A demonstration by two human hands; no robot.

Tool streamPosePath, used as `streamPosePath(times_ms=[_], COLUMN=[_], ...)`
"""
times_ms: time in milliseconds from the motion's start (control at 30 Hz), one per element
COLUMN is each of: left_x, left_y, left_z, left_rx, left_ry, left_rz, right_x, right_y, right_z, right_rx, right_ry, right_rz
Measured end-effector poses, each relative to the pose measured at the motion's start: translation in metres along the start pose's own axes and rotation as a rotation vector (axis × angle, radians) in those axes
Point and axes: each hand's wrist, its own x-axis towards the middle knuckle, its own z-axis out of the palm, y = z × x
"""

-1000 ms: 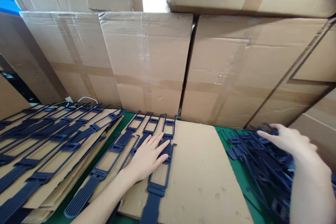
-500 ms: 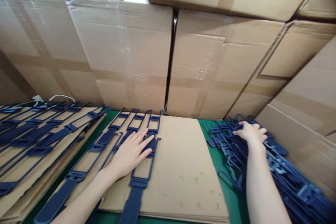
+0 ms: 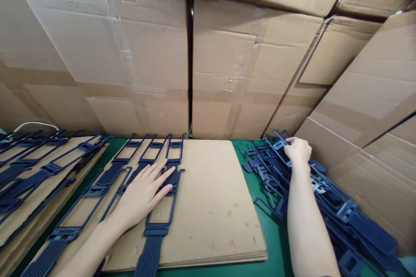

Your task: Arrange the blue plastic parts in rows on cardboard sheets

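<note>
My left hand (image 3: 139, 192) lies with fingers spread over dark blue plastic frames on a cardboard sheet (image 3: 214, 190). Each frame has an open rectangular loop with hooked ends, and some show a broad ribbed tail; one such frame (image 3: 153, 230) runs out beneath my fingers. On the right, my right hand (image 3: 298, 150) is closed at the far end of a tangled pile of the same frames (image 3: 268, 177). It pinches the end of one dark blue plastic frame (image 3: 280, 145); the fingertips are partly hidden behind the hand.
Another cardboard stack (image 3: 65, 194) at the left carries several more blue frames. Green table surface (image 3: 276, 246) shows between the sheets and the pile. Large taped cartons (image 3: 139, 60) wall off the back, and more cartons (image 3: 367, 138) stand along the right side. A white cable (image 3: 35, 124) lies at the back left.
My right hand has reached forward onto the pile and closed on a frame's end. My left hand stays spread on the laid-out frames. The view has swung to the right.
</note>
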Motion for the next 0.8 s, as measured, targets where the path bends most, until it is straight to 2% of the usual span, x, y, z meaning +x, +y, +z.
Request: streamPosePath(times_ms=[333,533,600,733,800], left_x=[-0.002,-0.001,-0.001,-0.001,-0.001], left_y=[-0.004,-0.004,-0.004,-0.003,-0.003], left_z=[0.005,0.006,0.004,0.000,-0.001], left_rx=[0.017,-0.008,-0.020,-0.036,-0.038], left_ry=[0.075,0.063,0.058,0.052,0.035], left_rz=[0.049,0.044,0.032,0.026,0.028], right_x=[0.004,-0.001,-0.002,-0.005,-0.010], right_y=[0.002,-0.010,-0.016,-0.035,-0.051], right_z=[-0.008,-0.027,-0.037,-0.047,-0.050], right_rx=[0.112,0.179,0.300,0.718,0.921], right_ry=[-0.007,0.128,0.214,0.399,0.448], right_rz=[0.100,0.003,-0.088,-0.352,-0.389])
